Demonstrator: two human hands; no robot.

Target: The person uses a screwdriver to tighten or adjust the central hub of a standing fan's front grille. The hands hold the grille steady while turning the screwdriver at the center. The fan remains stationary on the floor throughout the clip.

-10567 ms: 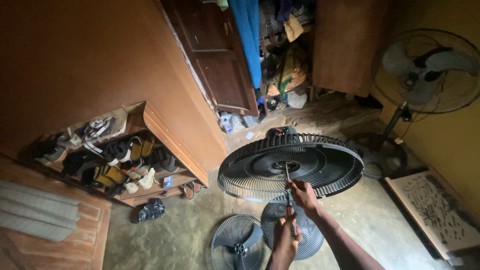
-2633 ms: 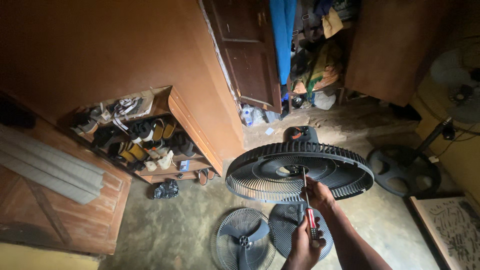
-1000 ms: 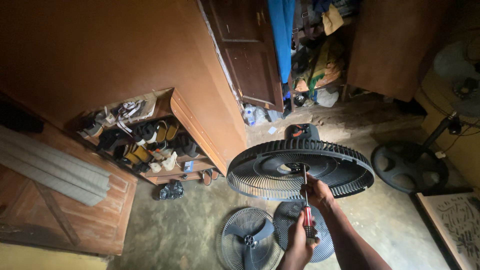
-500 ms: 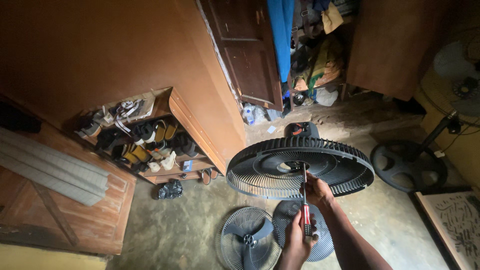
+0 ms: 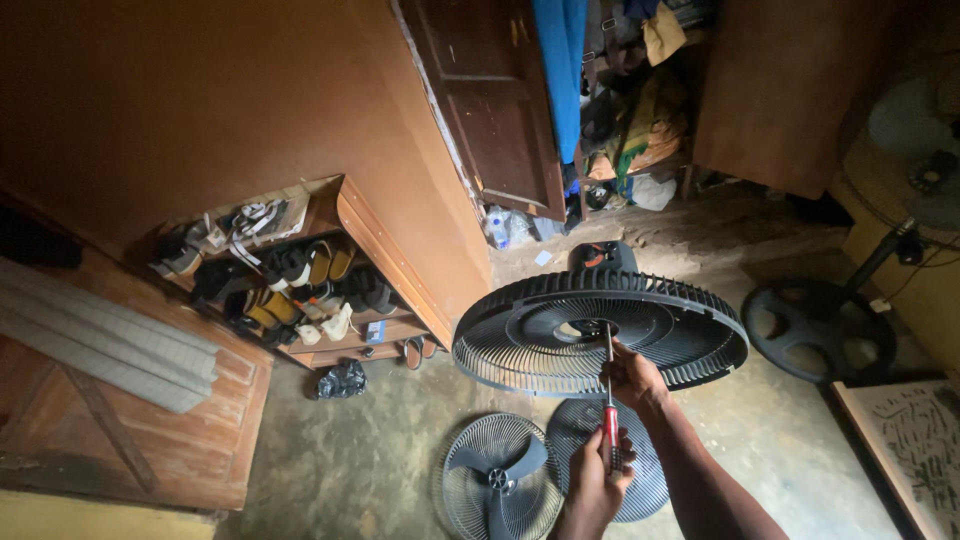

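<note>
A black rear fan grille (image 5: pixel 520 345) on its motor housing (image 5: pixel 600 255) is tilted face-up in front of me. A screwdriver (image 5: pixel 609 400) with a red handle points up into the grille's centre. My left hand (image 5: pixel 592 485) is wrapped around the handle below. Higher up, my right hand (image 5: pixel 635 378) grips the metal shaft, resting against the grille's near ribs. On the floor beneath lie a second grille with a fan blade (image 5: pixel 497 478) on it and a dark round cover (image 5: pixel 575 430).
A wooden shoe rack (image 5: pixel 300 290) full of footwear stands left by a brown wall. A round fan base (image 5: pixel 818 330) lies right, by a standing fan (image 5: pixel 915 150). A patterned board (image 5: pixel 915 450) is at the lower right. A cluttered doorway (image 5: pixel 620 120) is behind.
Both hands stay on the screwdriver at the grille's centre. The grille and hands sit slightly higher and further left than a second ago; the view has shifted a little.
</note>
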